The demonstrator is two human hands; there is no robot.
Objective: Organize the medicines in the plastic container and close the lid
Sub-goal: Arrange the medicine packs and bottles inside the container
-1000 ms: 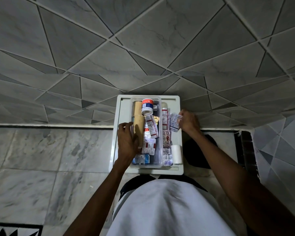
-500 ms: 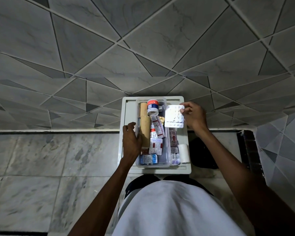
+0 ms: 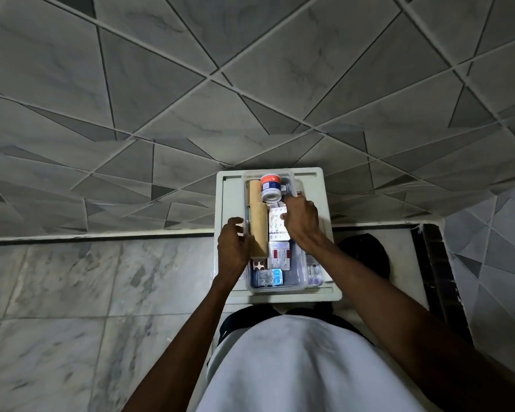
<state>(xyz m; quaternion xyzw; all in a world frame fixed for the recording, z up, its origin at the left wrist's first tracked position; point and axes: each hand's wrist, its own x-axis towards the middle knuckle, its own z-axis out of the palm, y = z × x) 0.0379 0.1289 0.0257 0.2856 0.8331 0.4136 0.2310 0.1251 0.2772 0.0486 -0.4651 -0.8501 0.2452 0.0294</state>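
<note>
A clear plastic container [image 3: 275,288] sits on a white flat board [image 3: 229,203] right in front of me. Inside it lie two tan bandage rolls [image 3: 257,224] along the left wall, a white jar with an orange cap [image 3: 270,187] at the far end, a red-and-white box [image 3: 278,254] and a blue blister strip [image 3: 269,277]. My left hand [image 3: 234,245] grips the container's left wall beside the rolls. My right hand [image 3: 301,221] reaches over the container and holds a silver blister pack [image 3: 275,223] flat on top of the other medicines.
The board rests against a grey tiled wall [image 3: 250,84], with a marble floor [image 3: 101,278] to the left. Small vials [image 3: 314,272] stand on the board by the container's right wall. A dark object [image 3: 366,254] lies on the floor to the right.
My right hand lifted the silver blister pack from the container's right side, turned it, and brought it down into the middle of the container. My left hand stayed on the left wall.
</note>
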